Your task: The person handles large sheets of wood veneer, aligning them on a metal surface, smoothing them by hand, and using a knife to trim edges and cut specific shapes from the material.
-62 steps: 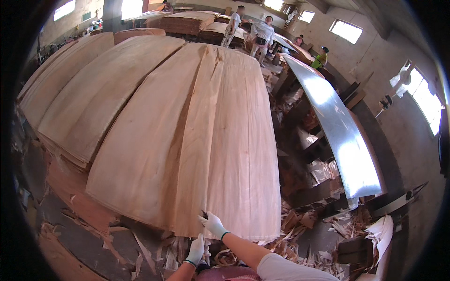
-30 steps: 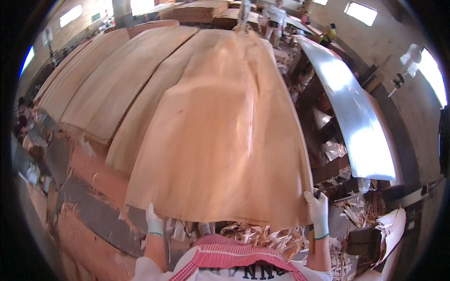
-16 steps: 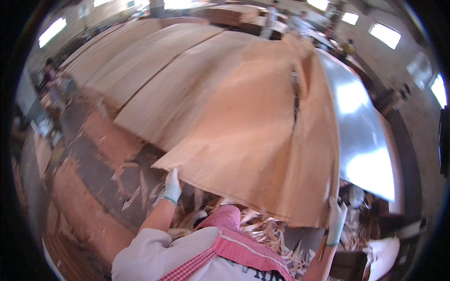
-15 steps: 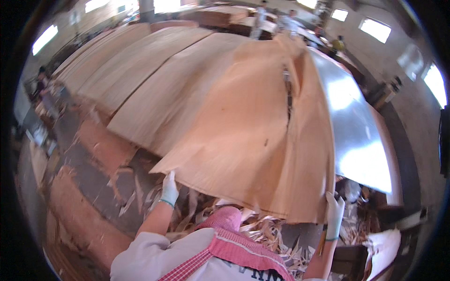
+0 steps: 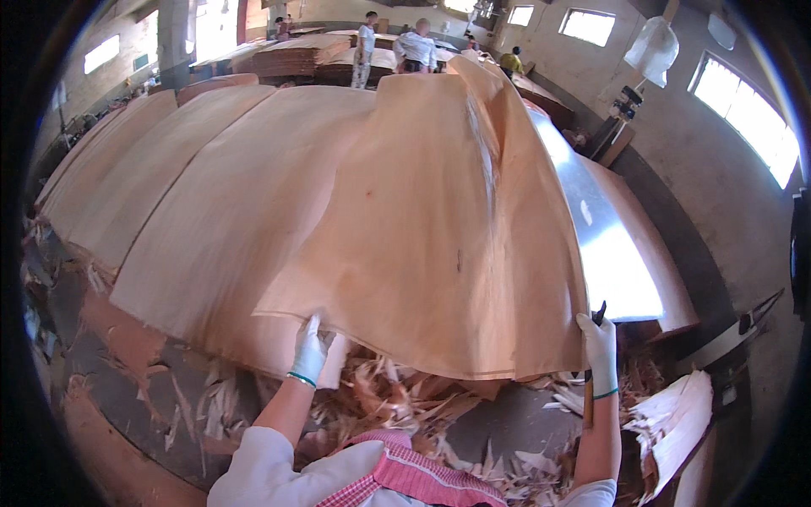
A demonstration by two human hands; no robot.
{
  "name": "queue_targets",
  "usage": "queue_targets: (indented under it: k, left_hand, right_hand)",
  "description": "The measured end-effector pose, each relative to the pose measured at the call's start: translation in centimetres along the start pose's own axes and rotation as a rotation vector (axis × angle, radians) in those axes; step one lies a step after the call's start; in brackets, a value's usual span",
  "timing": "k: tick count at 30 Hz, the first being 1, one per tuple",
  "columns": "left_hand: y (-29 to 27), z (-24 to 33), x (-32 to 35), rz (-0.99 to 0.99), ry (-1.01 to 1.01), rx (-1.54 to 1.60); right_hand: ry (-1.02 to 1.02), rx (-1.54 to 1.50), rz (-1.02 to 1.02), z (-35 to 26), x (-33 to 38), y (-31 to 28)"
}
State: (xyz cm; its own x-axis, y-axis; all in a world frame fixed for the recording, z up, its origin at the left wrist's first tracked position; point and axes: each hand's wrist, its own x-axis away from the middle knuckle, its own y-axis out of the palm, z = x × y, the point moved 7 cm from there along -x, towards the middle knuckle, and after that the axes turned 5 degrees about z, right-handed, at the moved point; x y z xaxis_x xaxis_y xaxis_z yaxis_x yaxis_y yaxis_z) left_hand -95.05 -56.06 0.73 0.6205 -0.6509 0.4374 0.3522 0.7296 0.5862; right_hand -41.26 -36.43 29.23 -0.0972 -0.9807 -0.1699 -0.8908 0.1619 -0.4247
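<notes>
A large tan wood veneer sheet spreads out in front of me, with a raised fold and a long split toward its right side. My left hand, in a white glove with a green cuff, pinches the near edge close to its left corner. At the near right corner, my gloved right hand grips the sheet's edge. A slim tool with a wooden-looking shaft lies along that hand, and a dark tip shows above the thumb. The fingers beneath the sheet are hidden.
Paler veneer sheets lie to the left. A shiny metal sheet is on the right. Veneer scraps litter the floor by my body, with a curled piece at the right. People stand beyond, near stacks.
The held sheet's near left corner now overlaps the paler sheet beside it more. Both hands keep their grip, and my right hand sits higher in view. The view has turned and steadied.
</notes>
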Motion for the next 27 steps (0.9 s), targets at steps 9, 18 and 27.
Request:
queue_targets:
  k: [9, 18, 27]
  left_hand:
    - [19.4, -8.7, -1.9, -0.048, 0.023, -0.03]
    - [26.6, -18.8, 6.1, -0.046, 0.083, -0.111]
    - [37.3, -26.6, 22.4, -0.002, 0.344, -0.252]
  right_hand:
    - [-0.017, 0.103, 0.018, 6.9, -14.7, -7.4]
    - [-0.023, 0.306, -0.055, 20.9, -17.3, -19.1]
    - [-0.107, 0.435, -0.129, 29.1, -22.6, -31.9]
